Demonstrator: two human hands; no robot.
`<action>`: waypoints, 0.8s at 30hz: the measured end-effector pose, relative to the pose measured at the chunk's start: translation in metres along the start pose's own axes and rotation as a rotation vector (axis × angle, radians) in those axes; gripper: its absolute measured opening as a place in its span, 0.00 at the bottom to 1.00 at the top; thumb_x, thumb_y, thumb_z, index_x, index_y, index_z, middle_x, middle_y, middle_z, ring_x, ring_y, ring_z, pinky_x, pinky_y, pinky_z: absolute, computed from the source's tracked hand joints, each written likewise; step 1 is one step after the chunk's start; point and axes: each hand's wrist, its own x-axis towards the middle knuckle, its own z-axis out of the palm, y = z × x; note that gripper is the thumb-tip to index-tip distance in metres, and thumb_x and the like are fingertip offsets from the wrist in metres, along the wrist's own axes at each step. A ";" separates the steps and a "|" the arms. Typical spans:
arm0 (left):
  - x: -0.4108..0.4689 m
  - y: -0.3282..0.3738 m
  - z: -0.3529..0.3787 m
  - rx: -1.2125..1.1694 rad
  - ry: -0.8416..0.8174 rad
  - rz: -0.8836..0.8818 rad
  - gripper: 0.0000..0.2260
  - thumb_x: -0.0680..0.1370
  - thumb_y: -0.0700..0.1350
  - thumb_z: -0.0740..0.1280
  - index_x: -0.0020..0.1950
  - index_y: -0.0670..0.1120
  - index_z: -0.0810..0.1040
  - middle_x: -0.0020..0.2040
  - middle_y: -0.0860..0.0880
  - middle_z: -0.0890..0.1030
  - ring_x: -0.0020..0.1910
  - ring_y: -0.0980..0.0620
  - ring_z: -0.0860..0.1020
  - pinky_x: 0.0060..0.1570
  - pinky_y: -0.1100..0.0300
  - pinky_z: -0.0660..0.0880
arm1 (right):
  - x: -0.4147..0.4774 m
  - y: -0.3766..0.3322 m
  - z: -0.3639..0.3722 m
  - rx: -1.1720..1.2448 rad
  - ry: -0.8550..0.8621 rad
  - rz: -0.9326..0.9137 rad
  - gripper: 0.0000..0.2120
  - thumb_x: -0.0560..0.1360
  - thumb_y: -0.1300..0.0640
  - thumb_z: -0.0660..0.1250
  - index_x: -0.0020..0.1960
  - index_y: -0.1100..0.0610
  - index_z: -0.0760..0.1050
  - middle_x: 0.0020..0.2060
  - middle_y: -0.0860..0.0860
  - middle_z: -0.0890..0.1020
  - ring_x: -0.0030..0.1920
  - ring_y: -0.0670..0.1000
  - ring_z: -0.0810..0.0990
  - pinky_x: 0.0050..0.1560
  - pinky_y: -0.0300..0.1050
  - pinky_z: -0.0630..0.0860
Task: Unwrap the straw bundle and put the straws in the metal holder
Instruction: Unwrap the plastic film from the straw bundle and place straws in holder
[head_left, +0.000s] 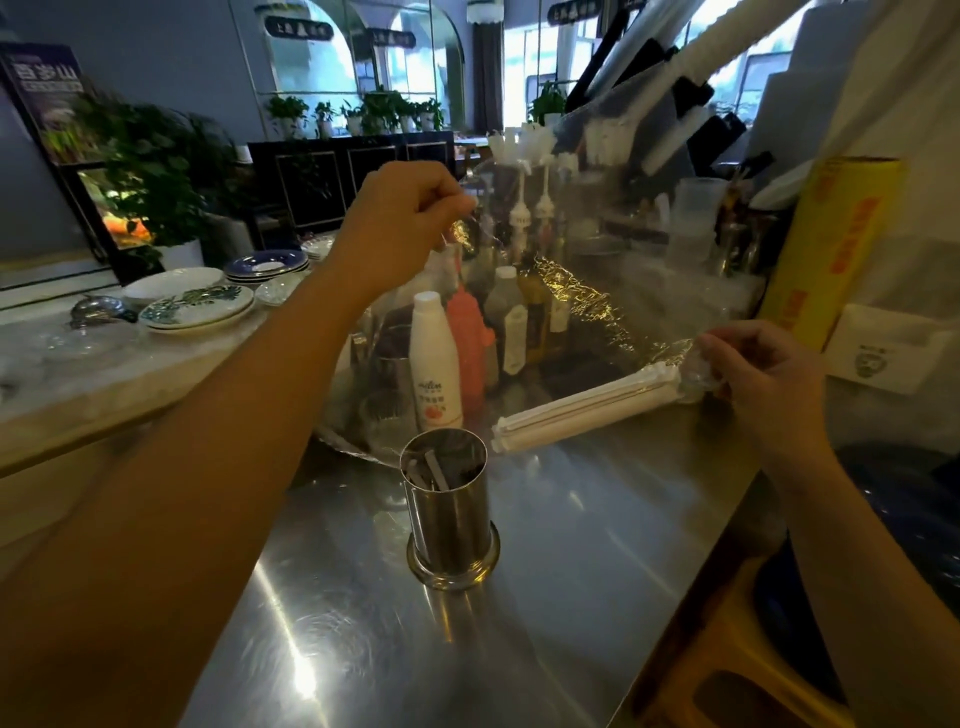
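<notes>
In the head view, the straw bundle (584, 410) hangs above the steel tabletop (571, 571) with its long axis running from the right hand (763, 376) down and left toward the metal holder (449, 512), its free end just above and right of the holder's open mouth. The right hand is closed around the bundle's far end, where crumpled film is gathered. The left hand (402, 218) is raised higher and further back, pinched shut on a corner of the clear wrap (597, 270), which stretches taut between the two hands. The holder stands upright, nearer the left arm; I judge the right hand must tip the bundle end-down over it.
</notes>
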 end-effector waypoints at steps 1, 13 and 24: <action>-0.002 -0.004 -0.002 -0.006 0.005 -0.014 0.09 0.77 0.43 0.64 0.47 0.37 0.79 0.36 0.47 0.78 0.30 0.60 0.75 0.34 0.74 0.73 | 0.001 -0.001 0.003 0.000 -0.008 0.000 0.05 0.74 0.56 0.64 0.49 0.53 0.75 0.38 0.44 0.77 0.35 0.36 0.76 0.34 0.25 0.73; -0.018 -0.038 -0.013 -0.034 0.029 -0.134 0.09 0.77 0.44 0.65 0.45 0.38 0.78 0.37 0.43 0.80 0.34 0.49 0.78 0.41 0.56 0.77 | 0.012 -0.008 0.023 -0.021 -0.050 -0.066 0.05 0.73 0.57 0.66 0.48 0.51 0.75 0.37 0.42 0.77 0.34 0.40 0.76 0.34 0.26 0.74; -0.023 -0.040 -0.008 -0.039 -0.010 -0.143 0.08 0.77 0.44 0.64 0.47 0.40 0.78 0.34 0.52 0.78 0.31 0.58 0.76 0.35 0.70 0.75 | 0.010 0.010 0.027 -0.017 -0.082 -0.040 0.04 0.73 0.56 0.66 0.47 0.48 0.75 0.37 0.43 0.78 0.33 0.36 0.76 0.34 0.26 0.74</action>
